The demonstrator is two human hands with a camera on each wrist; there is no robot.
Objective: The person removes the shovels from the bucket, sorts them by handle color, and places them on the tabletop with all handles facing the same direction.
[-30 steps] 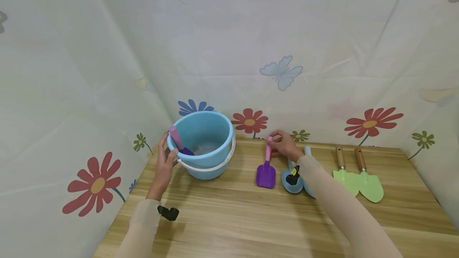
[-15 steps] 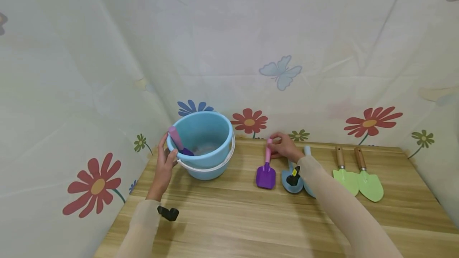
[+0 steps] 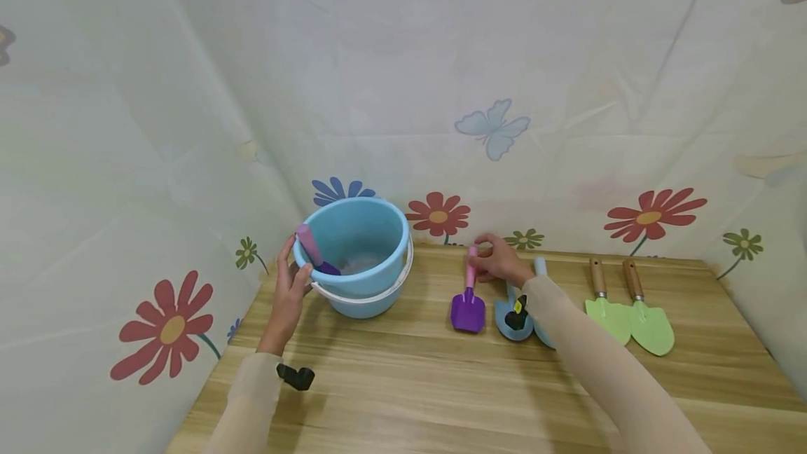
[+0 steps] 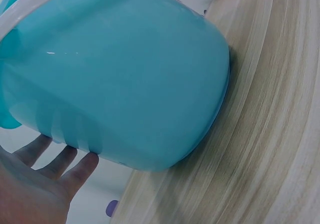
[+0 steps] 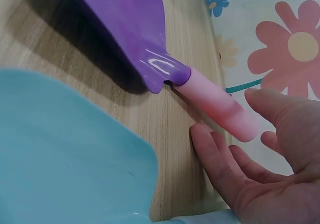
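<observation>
My left hand rests against the left side of a light blue bucket, thumb near its rim. In the left wrist view, straight fingers press on the bucket's wall. A toy shovel with a pink handle leans inside the bucket. My right hand is at the pink handle of a second, purple-bladed shovel lying on the table. In the right wrist view, my thumb and fingers are spread on either side of that handle, with a gap between handle and fingertips.
Two light blue shovels lie under my right forearm. Further right are two green trowels with wooden handles. A white bail hangs around the bucket's front. Behind the wooden table hangs a flowered cloth.
My right hand and the purple shovel's handle have shifted very slightly toward me. My left hand and the bucket hold their place.
</observation>
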